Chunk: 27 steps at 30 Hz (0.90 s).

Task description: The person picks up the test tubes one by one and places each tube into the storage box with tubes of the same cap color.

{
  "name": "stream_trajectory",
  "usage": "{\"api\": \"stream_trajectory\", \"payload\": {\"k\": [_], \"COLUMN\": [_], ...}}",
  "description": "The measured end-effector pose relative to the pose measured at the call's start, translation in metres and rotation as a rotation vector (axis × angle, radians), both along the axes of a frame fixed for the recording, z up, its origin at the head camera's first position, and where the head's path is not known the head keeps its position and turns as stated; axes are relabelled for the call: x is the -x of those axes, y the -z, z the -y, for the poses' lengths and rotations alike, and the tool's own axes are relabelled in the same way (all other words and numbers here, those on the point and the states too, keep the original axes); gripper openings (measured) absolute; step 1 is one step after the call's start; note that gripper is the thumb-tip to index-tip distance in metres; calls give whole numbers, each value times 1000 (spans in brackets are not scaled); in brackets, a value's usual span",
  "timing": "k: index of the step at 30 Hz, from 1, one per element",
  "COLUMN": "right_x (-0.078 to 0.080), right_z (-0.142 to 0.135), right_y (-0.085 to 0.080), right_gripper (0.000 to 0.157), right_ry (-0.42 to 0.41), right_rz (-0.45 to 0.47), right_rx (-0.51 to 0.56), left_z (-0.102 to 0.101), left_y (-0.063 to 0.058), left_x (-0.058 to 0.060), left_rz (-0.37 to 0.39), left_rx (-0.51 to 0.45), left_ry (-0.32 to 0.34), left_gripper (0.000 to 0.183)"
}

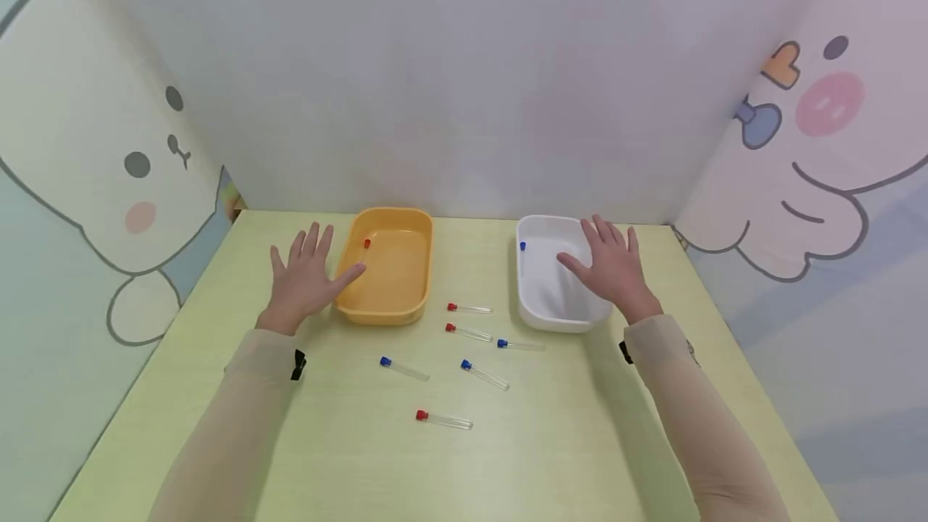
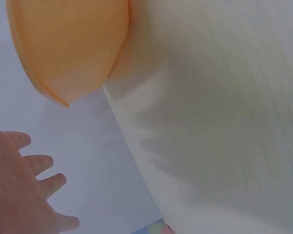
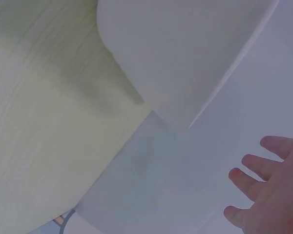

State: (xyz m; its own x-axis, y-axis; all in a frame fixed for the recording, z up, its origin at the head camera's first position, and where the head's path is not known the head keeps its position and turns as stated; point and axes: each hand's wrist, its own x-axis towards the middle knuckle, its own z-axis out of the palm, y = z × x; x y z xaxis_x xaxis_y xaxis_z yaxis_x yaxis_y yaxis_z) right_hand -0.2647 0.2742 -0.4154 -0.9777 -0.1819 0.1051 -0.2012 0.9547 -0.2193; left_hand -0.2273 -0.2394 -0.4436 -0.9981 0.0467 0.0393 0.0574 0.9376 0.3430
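Hovering with left hand [image 1: 306, 279] near orange-yellow tray [image 1: 395, 268], right hand [image 1: 612, 268] near white tray [image 1: 545, 296]; all fingers [image 1: 324, 243] spread, released.

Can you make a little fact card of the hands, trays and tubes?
Left hand: fingers spread, holding nothing
Right hand: fingers spread, holding nothing
Left side: rounded orange plastic-looking tray, red cap inside
Right side: rounded white plastic-looking tray, blue cap inside
On pale yellow table: three slim clear red-capped tubes, three slim clear blue-capped tubes
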Motion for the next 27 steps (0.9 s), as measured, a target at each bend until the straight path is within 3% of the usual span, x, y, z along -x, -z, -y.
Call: {"api": "stream_trajectory", "payload": {"k": [12, 18, 27], "right_x": [-1, -7, -17], "right_z": [22, 41, 66], "right_y": [-7, -17, -25], "right_gripper": [81, 71, 61], "right_ry": [-86, -160, -248], "right_rz": [-52, -64, -86], "right_rx": [-26, -54, -25], "left_z": [0, 1, 2], "left_y": [1, -3, -9], "left_x": [0, -3, -6], "left_rz": [35, 69, 74], "left_rx": [-50, -141, -156], "left_ry": [1, -9, -13], "left_gripper": [110, 110, 111]}}
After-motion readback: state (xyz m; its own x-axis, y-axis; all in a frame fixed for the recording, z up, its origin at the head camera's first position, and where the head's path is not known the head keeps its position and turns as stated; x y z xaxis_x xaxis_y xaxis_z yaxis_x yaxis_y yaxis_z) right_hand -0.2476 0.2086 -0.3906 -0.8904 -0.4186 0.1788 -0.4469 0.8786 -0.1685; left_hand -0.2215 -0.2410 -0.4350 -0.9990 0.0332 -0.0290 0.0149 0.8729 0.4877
